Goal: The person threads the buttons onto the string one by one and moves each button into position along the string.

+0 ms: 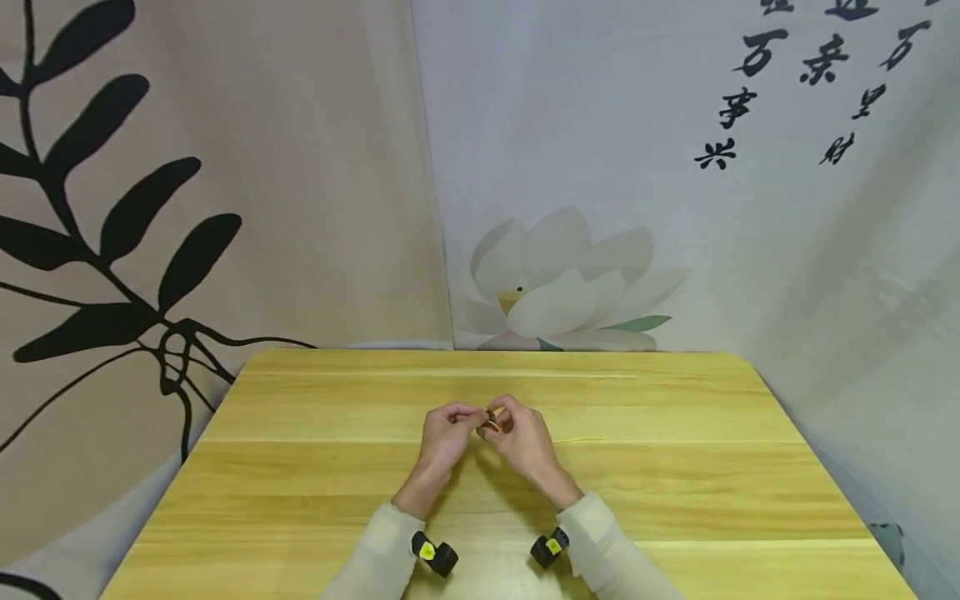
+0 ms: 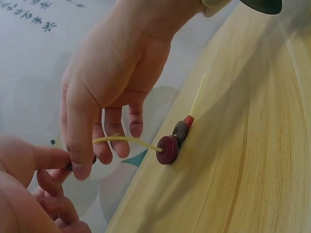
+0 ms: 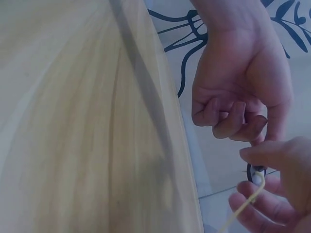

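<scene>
Both hands meet over the table, fingertips together at a small dark button [image 1: 491, 418]. My left hand [image 1: 444, 437] pinches at its left side, thumb against its edge in the left wrist view. My right hand [image 1: 527, 440] holds the button between thumb and fingers; its tips partly hide it. A yellow cord [image 3: 250, 198] comes out of the button and bends down past the right hand. In the left wrist view the cord runs to a maroon button [image 2: 167, 150], a grey-brown button [image 2: 180, 132] and a red button [image 2: 189, 121], strung in a row at the table.
The cord's free tail [image 1: 585, 439] lies on the wooden table [image 1: 675, 500] right of the hands. Black wrist cameras [image 1: 437, 553] are strapped at both sleeves. Behind the table's far edge hangs a printed curtain [image 1: 337, 167] with leaves, a lotus and dark lettering.
</scene>
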A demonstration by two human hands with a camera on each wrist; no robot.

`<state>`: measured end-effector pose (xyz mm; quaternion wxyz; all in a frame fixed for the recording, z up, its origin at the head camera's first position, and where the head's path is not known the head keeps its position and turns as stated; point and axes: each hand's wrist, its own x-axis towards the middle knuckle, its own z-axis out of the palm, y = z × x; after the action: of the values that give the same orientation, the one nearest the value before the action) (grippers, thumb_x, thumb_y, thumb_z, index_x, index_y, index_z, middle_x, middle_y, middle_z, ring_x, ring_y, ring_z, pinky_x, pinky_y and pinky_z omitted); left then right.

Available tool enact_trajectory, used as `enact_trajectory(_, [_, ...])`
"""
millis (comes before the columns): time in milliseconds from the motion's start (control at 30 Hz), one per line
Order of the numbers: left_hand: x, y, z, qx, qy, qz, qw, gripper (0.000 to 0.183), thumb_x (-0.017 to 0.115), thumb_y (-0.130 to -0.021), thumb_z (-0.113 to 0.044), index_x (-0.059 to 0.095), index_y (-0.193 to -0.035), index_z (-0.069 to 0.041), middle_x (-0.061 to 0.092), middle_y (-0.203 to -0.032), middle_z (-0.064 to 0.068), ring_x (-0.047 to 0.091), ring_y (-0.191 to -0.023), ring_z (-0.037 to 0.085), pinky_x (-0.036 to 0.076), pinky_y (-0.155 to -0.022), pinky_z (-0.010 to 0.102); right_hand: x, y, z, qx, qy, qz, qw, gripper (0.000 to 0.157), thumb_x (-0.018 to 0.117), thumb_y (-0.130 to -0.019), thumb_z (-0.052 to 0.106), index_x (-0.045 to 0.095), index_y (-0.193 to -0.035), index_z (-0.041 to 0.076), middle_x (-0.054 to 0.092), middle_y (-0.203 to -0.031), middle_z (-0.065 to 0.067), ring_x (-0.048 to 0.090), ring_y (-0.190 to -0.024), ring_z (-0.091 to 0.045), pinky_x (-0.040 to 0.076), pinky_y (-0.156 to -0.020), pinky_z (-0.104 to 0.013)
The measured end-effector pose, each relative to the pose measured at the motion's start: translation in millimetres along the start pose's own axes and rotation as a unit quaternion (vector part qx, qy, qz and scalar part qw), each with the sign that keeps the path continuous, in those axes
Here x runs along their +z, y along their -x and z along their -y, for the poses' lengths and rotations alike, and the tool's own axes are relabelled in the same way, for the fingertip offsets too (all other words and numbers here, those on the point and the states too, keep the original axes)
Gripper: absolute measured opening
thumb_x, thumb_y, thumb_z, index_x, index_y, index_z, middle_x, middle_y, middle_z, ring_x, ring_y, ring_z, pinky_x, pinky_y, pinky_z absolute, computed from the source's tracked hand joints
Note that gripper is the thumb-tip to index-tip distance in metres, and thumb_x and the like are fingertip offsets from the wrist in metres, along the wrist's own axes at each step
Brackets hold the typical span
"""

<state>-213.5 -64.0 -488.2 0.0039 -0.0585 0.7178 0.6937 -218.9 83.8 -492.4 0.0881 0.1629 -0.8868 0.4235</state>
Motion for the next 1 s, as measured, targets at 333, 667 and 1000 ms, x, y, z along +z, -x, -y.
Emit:
enact_trajectory(333, [-1.6,0.2,-1.5,-0.002,-0.020,0.004,0.9998,0.016,0.073,-0.089,-0.015,0.074,-0.095,0.000,0.067,-0.081,0.004,0.057,-0.077,0.021,0.038,-0.057,0.021,-1.0,0.7,0.8,-0.006,-0.002,0.000,1.000,0.026,0.080,-0.084,0.014,0.067,-0.105,0.008,0.065,-0.076,-0.001,0.059,-0.069,-0.010,0.049,-0.062,-0.025])
enact_trajectory(667, [-11.9,1.5,5.5,-0.011,-0.036,0.015,0.9992,0.027,0.068,-0.094,-0.026,0.072,-0.108,-0.003,0.054,-0.080,-0.003,0.045,-0.070,0.011,0.036,-0.059,0.021,-5.3,5.8,-1.5,0.018,-0.043,0.015,0.999,0.024,0.077,-0.085,0.012,0.067,-0.107,0.012,0.070,-0.082,0.000,0.063,-0.072,-0.011,0.052,-0.065,-0.027])
enact_trajectory(1000, [-20.4,2.7,10.6,-0.029,-0.047,0.055,0.9970,0.033,0.067,-0.095,-0.029,0.070,-0.114,-0.003,0.056,-0.083,0.003,0.047,-0.070,0.013,0.038,-0.059,0.022,-8.8,6.1,-0.4,0.022,-0.071,0.050,0.996,0.027,0.075,-0.086,0.010,0.066,-0.112,0.008,0.073,-0.094,-0.007,0.066,-0.079,-0.015,0.054,-0.071,-0.032])
